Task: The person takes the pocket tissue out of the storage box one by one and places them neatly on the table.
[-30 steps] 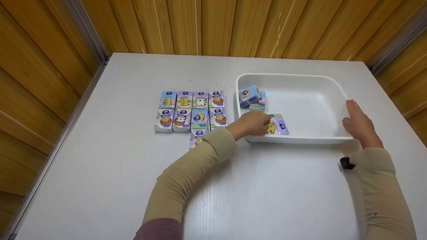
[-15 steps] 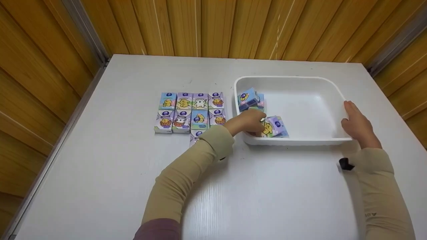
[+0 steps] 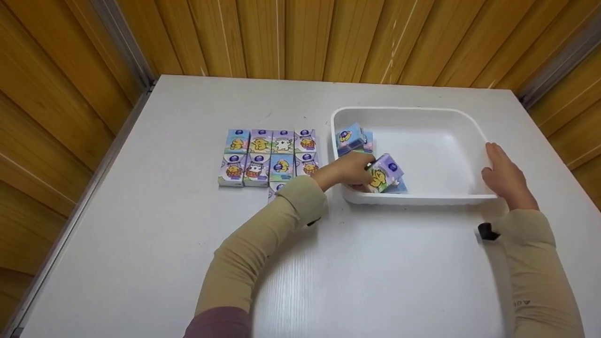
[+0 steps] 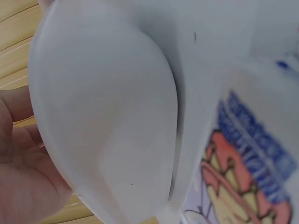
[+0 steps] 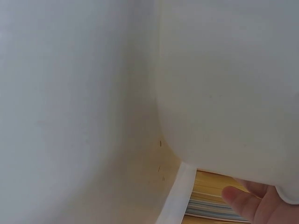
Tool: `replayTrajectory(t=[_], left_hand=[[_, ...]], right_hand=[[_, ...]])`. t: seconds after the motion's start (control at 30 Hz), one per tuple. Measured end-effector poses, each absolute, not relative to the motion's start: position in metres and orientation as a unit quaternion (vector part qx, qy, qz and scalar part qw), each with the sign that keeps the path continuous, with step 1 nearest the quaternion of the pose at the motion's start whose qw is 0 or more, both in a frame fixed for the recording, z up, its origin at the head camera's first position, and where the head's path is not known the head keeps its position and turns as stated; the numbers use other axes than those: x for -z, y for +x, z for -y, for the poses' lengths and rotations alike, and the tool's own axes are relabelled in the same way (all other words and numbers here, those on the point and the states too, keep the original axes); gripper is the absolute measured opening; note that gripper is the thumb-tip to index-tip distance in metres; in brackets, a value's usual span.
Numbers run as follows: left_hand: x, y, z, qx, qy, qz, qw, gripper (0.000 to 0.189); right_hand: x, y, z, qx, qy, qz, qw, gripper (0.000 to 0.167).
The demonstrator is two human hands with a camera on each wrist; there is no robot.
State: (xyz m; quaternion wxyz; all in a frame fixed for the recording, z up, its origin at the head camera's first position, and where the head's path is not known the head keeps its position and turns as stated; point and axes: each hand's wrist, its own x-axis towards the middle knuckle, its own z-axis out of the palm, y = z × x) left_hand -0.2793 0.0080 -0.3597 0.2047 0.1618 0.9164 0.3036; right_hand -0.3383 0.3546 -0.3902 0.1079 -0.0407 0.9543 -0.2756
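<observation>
A white table point(image 3: 399, 272) bears a white tray point(image 3: 436, 150). The right hand point(image 3: 507, 176) rests straight-fingered against the tray's right side. Inside, at the left, the left hand point(image 3: 350, 169) grips a purple box point(image 3: 386, 172), tilted just right of its fingers, partly covering a blue box point(image 3: 400, 187).

Bright and mostly clear in the head view, shining in pale streaks on the white tabletop point(image 3: 293, 291) and glowing softly inside the white tub point(image 3: 446, 145). Shaded gently beside the left sleeve point(image 3: 256, 249) and the right sleeve point(image 3: 537, 267). Darker along the plank wall point(image 3: 42, 141) at left. Dimmer and greyer in both wrist views, fuzzy on the close-up printed box point(image 4: 245, 168).
</observation>
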Motion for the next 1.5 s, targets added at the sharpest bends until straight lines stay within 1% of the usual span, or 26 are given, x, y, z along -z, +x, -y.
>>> replayTrajectory(t=[0.1, 0.23, 0.43, 0.53, 0.73, 0.9, 1.17, 1.5], left_hand=[[0.360, -0.280, -0.005, -0.311, 0.159, -0.919, 0.180, 0.049], [0.360, -0.279, 0.000, -0.339, 0.143, -0.917, 0.157, 0.055], [0.357, -0.273, 0.006, -0.391, 0.109, -0.904, 0.135, 0.058], [0.356, -0.267, 0.011, -0.426, 0.099, -0.889, 0.134, 0.059], [0.356, -0.259, 0.025, -0.487, 0.068, -0.860, 0.136, 0.060], [0.357, -0.254, 0.039, -0.501, 0.049, -0.853, 0.138, 0.061], [0.357, -0.243, 0.064, -0.540, 0.039, -0.832, 0.126, 0.057], [0.358, -0.221, 0.098, -0.527, 0.020, -0.840, 0.126, 0.059]], right_hand=[[0.389, -0.338, -0.353, 0.276, -0.037, -0.954, 0.110, 0.059], [0.388, -0.338, -0.353, 0.278, -0.032, -0.954, 0.111, 0.059], [0.390, -0.340, -0.355, 0.269, -0.050, -0.957, 0.098, 0.060], [0.391, -0.341, -0.355, 0.261, -0.059, -0.959, 0.093, 0.059], [0.391, -0.342, -0.353, 0.276, -0.049, -0.955, 0.098, 0.059], [0.390, -0.339, -0.354, 0.284, -0.043, -0.952, 0.103, 0.059], [0.392, -0.340, -0.357, 0.273, -0.047, -0.955, 0.102, 0.058], [0.392, -0.340, -0.357, 0.267, -0.064, -0.957, 0.095, 0.058]])
